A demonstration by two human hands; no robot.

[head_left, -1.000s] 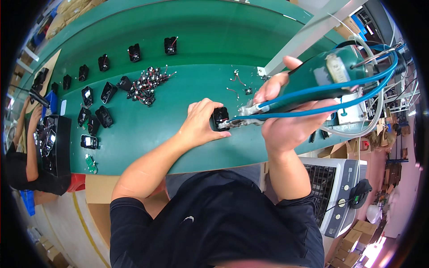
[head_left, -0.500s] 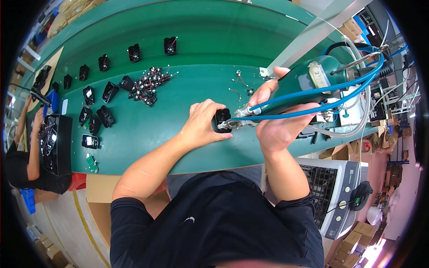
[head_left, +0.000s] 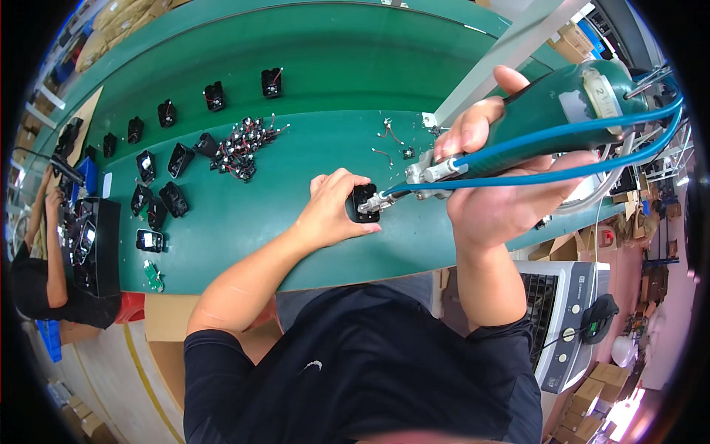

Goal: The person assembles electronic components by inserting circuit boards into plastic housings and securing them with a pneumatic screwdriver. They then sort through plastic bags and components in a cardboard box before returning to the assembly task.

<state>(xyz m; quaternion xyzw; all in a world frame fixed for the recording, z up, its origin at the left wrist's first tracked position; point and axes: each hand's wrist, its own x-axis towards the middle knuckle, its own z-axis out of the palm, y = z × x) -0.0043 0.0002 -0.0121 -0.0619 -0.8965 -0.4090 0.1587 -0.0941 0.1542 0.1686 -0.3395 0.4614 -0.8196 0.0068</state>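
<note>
A: Holding what in the left grip (head_left: 329,209)?

B: Pinching a small open black case (head_left: 363,195) between thumb and forefinger, pressing on the near and far edges; resting it on the tabletop (head_left: 296,266), just to the right of the left palm.

A: And doing what with the right grip (head_left: 484,211)?

B: Wrapping around a green hand tool (head_left: 551,107), pointing its metal tip leftward from the fingers, into or just over the case; not showing clearly which. Also running two blue hoses (head_left: 562,176) along the tool and off to the right.

A: Seeing anything beyond the left grip?

B: Finding a heap of small wired parts (head_left: 242,148) up and to the left, some loose black cases (head_left: 174,200) farther left, and a row of wired cases (head_left: 214,96) beyond those. Spotting a green circuit board (head_left: 153,275) well to the left, toward the near edge.

A: And around the right grip?

B: Noticing loose wires (head_left: 390,132) beyond it on the left, and a white machine (head_left: 566,325) below it on the right.

A: Seeing anyone else?

B: Glimpsing a co-worker's arms (head_left: 55,259) far left of the left grip, working beside a black bin (head_left: 109,248).
</note>
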